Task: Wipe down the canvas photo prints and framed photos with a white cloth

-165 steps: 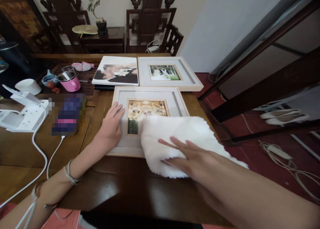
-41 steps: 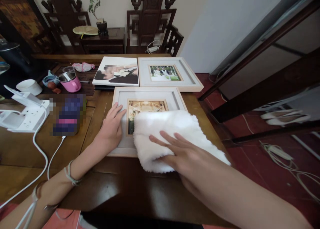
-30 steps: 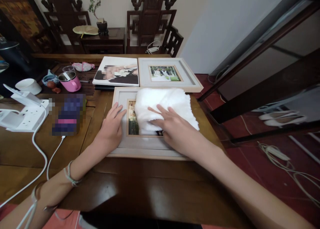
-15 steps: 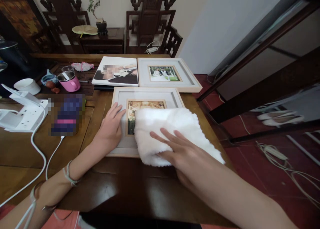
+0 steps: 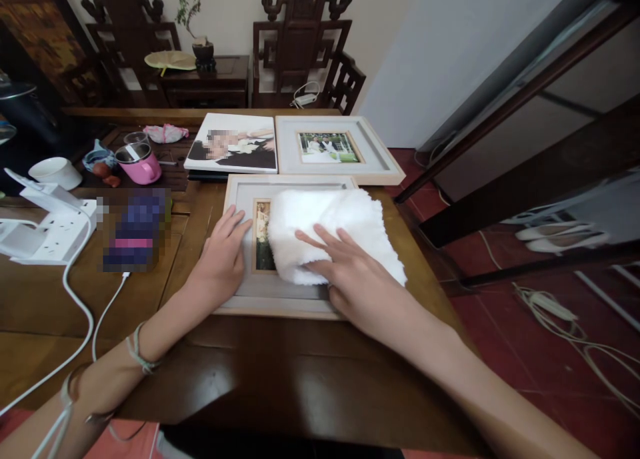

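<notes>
A pale wooden picture frame (image 5: pixel 240 195) lies flat on the dark wooden table (image 5: pixel 280 372) in front of me. My left hand (image 5: pixel 220 259) rests flat on the frame's left edge, fingers stretched out. A fluffy white cloth (image 5: pixel 335 222) covers most of the framed photo. My right hand (image 5: pixel 350 272) presses on the cloth's near edge with its fingers spread.
Behind the near frame lie a second framed photo (image 5: pixel 335 149) and a frameless photo print (image 5: pixel 233 144). To the left are a pink mug (image 5: pixel 140 165), a white bowl (image 5: pixel 55 172), a white power strip (image 5: pixel 47 229) with cables and a blurred-out object. Carved dark chairs (image 5: pixel 300 45) stand at the back.
My right hand has slid the cloth away from me, from the frame's near edge up over the photo. The left hand has stayed on the frame's left edge.
</notes>
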`<state>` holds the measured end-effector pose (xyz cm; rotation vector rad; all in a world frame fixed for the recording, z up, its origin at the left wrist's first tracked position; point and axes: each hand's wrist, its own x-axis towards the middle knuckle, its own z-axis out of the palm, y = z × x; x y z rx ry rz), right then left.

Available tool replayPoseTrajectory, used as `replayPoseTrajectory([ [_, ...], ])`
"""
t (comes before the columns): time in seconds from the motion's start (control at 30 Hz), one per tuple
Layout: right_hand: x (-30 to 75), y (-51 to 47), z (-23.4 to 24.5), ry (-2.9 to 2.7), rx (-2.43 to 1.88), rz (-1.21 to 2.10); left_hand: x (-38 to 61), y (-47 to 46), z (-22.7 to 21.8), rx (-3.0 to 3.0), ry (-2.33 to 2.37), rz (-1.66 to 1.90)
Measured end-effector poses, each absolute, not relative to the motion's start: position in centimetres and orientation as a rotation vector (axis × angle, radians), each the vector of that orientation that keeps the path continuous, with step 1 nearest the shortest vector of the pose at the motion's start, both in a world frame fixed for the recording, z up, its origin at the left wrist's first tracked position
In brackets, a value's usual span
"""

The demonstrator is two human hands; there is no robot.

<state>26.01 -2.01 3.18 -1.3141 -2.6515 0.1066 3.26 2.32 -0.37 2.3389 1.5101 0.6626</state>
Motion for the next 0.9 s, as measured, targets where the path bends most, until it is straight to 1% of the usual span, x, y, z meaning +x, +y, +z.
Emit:
replayPoseTrajectory([
  [0.17, 25.6, -2.4, 3.9, -2.688, -1.345, 0.111, 3.1, 2.5, -0.7, 2.369, 1.490, 0.712],
  [0.33, 25.3, -4.6, 5.0, -2.748, -1.282, 0.154, 3.0, 2.6, -0.7, 2.386, 1.496, 0.674],
  [0.47, 25.5, -5.3, 5.1, -2.753, -1.251, 0.178, 2.8, 2.6, -0.9, 2.403, 1.473, 0.710],
  [0.73, 26.1, -3.0, 4.2, -2.690, -1.335, 0.229, 2.8, 2.5, -1.0, 2.367, 1.474, 0.733],
  [0.9, 25.7, -1.9, 4.3, -2.708, -1.383, 0.198, 3.1, 2.4, -0.7, 2.364, 1.488, 0.705],
])
